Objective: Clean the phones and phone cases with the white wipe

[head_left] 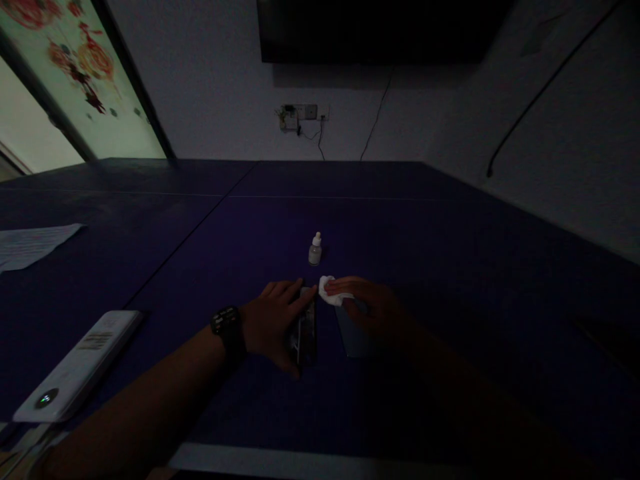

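My left hand (270, 320) lies with its fingers spread over the left side of a dark, flat, phone-like object (309, 327), its fingertips touching the far end. A black watch (227, 321) is on that wrist. In my right hand (377, 310) is a bunched white cloth or tissue (327, 291), pressed under the fingers. Below that hand lies a flat bluish rectangular object (353, 333), partly covered by the palm; its kind is unclear in the dim light. Just beyond both hands a small dropper bottle (315, 251) with a white cap stands upright.
The blue table (200, 280) carries a white, power-bank-like device (80, 367) with a small lit display at the left, near cables. Printed paper (37, 245) lies farther left. A dark flat object (607, 343) is at the right. Beyond stand a wall with sockets (305, 112) and a screen (380, 30).
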`<state>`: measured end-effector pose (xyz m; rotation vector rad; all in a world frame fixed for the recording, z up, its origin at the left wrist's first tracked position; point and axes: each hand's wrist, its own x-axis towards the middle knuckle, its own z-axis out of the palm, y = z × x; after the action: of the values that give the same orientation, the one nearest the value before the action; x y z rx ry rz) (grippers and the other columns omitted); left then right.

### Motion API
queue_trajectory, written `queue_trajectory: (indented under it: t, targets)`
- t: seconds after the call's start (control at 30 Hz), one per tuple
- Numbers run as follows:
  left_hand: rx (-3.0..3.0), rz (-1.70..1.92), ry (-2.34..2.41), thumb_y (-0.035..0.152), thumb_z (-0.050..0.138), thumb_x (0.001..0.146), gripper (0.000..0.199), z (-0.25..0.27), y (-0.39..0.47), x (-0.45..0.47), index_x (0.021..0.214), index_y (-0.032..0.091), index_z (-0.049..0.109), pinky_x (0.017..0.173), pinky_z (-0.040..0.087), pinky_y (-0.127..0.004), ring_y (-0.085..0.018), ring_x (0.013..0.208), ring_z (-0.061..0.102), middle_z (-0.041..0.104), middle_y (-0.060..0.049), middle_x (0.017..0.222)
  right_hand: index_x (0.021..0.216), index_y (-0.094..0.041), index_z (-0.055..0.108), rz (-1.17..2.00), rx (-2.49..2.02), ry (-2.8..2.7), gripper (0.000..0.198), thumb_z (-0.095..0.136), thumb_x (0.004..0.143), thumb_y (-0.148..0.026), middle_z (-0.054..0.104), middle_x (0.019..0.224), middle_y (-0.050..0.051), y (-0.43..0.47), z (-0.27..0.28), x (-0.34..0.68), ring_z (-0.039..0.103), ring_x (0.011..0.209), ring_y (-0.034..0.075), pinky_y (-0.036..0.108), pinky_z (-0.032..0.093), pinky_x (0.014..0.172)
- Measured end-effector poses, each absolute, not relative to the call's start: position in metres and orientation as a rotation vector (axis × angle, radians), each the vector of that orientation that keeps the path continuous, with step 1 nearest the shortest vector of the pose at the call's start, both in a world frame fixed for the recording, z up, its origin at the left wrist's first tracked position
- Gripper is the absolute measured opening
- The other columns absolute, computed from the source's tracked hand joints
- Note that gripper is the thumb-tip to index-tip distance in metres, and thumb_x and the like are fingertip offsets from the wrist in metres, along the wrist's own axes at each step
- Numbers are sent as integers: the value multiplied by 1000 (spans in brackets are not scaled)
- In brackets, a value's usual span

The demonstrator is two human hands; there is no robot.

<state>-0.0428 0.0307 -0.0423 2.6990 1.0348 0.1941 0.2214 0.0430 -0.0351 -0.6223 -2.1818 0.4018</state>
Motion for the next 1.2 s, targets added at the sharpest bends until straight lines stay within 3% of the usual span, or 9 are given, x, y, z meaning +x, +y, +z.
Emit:
queue_trajectory:
  t: [0.13,0.3,0.4,0.7,0.97,1.2]
  targets:
    - [2666,318,953,87,78,40,154,-46,35,-46,163,24,11,109,31,-70,-51,134,40,40,-25,153,117,-23,73,432,-643,-2156,28,51,99,-23,77,117,10,44,-35,223,72,113,23,43,58,100]
    - [2516,617,822,79,86,41,170,-56,36,-54,160,25,-23,111,34,-70,-50,142,30,22,-25,162,122,-25,71,488,-748,-2045,30,49,102,-28,74,125,9,44,-27,228,69,119,22,43,55,104]
    - [2406,724,779,76,89,41,173,-66,33,-55,155,26,-32,112,33,-71,-51,146,25,14,-25,164,128,-26,68,508,-749,-2039,32,49,103,-31,70,132,9,44,-26,230,65,126,23,45,52,108]
    - [2310,767,757,73,92,34,178,-81,28,-51,157,27,-27,116,26,-72,-51,149,19,10,-24,165,135,-19,63,417,-560,-2250,36,47,104,-24,68,136,13,55,-44,205,60,132,23,46,49,113]
    - [2363,814,693,70,93,37,175,-76,30,-51,159,26,-25,121,20,-69,-50,150,13,4,-22,167,144,-17,56,369,-529,-2357,43,43,103,-17,59,146,13,62,-46,186,49,143,21,44,45,118]
    - [2316,830,695,71,93,33,180,-87,33,-56,155,28,-32,117,28,-70,-50,144,26,16,-22,161,139,-9,58,359,-92,-2549,47,50,93,-11,67,137,16,13,-25,191,53,139,22,42,51,111]
